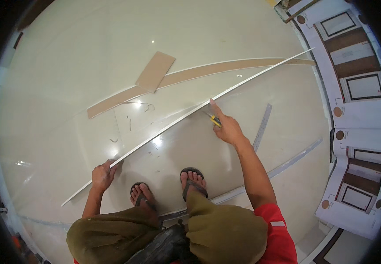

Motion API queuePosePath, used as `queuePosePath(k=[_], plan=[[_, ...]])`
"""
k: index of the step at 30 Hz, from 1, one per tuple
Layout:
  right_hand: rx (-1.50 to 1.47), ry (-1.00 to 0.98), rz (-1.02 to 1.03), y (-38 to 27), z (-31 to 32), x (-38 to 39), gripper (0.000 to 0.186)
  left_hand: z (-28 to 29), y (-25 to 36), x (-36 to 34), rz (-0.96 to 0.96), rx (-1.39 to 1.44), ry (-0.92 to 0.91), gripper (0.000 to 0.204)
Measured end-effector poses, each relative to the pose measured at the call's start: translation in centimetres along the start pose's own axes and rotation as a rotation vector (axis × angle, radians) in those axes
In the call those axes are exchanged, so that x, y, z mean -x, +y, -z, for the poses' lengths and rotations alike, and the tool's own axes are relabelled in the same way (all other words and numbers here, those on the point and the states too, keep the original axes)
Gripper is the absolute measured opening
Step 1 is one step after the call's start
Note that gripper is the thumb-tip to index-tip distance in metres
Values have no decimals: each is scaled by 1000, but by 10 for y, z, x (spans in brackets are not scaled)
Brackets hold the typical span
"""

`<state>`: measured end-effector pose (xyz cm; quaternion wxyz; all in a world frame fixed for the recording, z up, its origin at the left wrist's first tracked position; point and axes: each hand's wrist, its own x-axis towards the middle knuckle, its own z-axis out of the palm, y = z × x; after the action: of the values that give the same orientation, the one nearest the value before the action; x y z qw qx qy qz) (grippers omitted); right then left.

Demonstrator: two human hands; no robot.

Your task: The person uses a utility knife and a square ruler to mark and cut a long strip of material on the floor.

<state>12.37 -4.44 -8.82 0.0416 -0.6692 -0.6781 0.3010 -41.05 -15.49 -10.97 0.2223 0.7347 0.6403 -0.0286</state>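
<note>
A long, thin white strip (159, 134) is held up slantwise above the floor, from the lower left to the upper right. My left hand (103, 177) grips it near its lower left end, fingers closed round it. My right hand (228, 128) touches the strip farther along with an outstretched fingertip. A yellow-and-black utility knife (216, 120) is tucked in the closed fingers of that same hand, its thin blade pointing up and left. Beyond the strip lie a long brown board strip (216, 68) with pale edges and a short brown board piece (157, 70) resting across it.
Glossy cream tiles (67, 88) cover the floor. A metal ruler (263, 125) lies right of my right forearm, near a long grey strip (293, 159). Small dark scraps (113, 140) are scattered about. Printed sheets with door pictures (357, 66) line the right side. My sandalled feet (193, 181) stand below the strip.
</note>
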Motion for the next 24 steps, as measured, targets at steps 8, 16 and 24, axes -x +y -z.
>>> queuePosePath(k=[8,16,24], plan=[[32,-148,337,-45,-30,11,97,-2,-5,7,9,16,28,21],[-112,381,296,-26,-51,-27,49,4,-1,-4,50,111,-98,40],[-252,202,-36,-56,-54,-30,37,22,11,2,223,272,-219,61]])
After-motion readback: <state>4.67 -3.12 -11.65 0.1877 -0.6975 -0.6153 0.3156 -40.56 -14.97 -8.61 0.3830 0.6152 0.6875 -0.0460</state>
